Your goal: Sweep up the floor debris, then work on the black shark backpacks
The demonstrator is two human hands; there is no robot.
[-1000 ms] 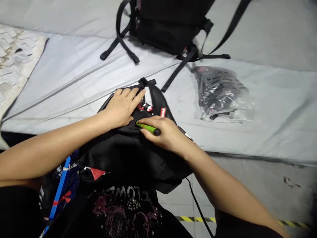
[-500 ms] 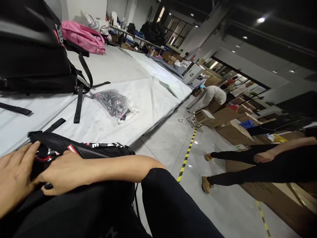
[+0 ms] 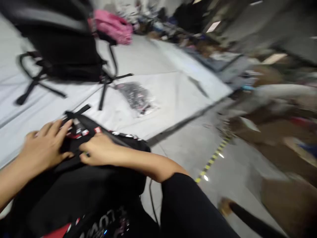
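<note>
A black backpack (image 3: 74,185) with white lettering and red tags lies against me at the lower left, by the table's edge. My left hand (image 3: 47,142) grips its upper edge, the fingers curled over the rim and the thumb on the fabric. Just to the right, my right hand (image 3: 99,148) is closed on the bag's edge beside a small red tag. A small dark thing shows at its fingers, too blurred to name. Past the bag, on the white-covered table (image 3: 168,89), lies a clear plastic bag (image 3: 137,97) of dark parts.
Another black backpack (image 3: 69,49) stands on the table at upper left, straps trailing. Behind it sits a pink backpack (image 3: 114,26). Yellow-black tape (image 3: 213,160) runs along the floor at right. Blurred cardboard boxes (image 3: 284,201) and a person's foot (image 3: 225,205) are beyond.
The view has swung, so the table, bags and both hands sit further right and the picture is blurred. My hands have drawn slightly apart on the backpack. More of its lettered front shows.
</note>
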